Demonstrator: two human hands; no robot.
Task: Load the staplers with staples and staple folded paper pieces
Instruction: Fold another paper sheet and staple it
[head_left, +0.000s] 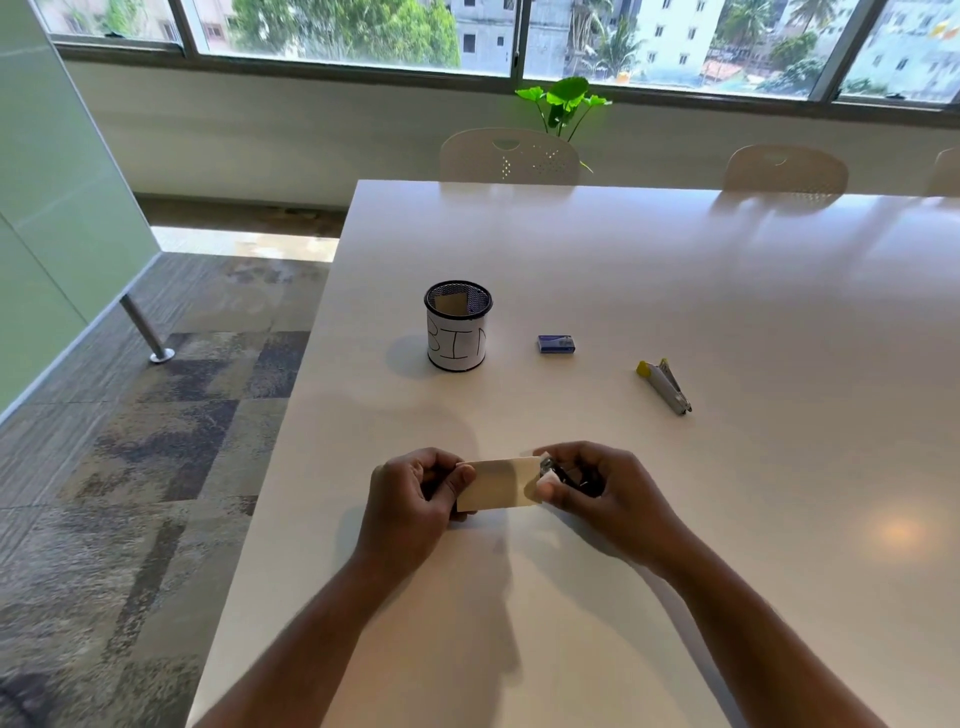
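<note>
Near the table's (675, 291) front edge, the left hand (410, 493) pinches one end of a folded paper (498, 483). At its other end the right hand's (592, 486) fingers curl round a dark stapler (563, 474). Beyond the paper lie a yellow stapler (665, 387) and a blue staple box (556, 344).

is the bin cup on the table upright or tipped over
Upright. The bin cup stands on its base on the table, its mesh rim facing up, with a piece of paper visible inside.

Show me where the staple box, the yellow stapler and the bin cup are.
staple box (556, 344): head view, middle of its blue top.
yellow stapler (665, 386): head view, middle of its body.
bin cup (457, 347): head view, lettered paper label.
</note>
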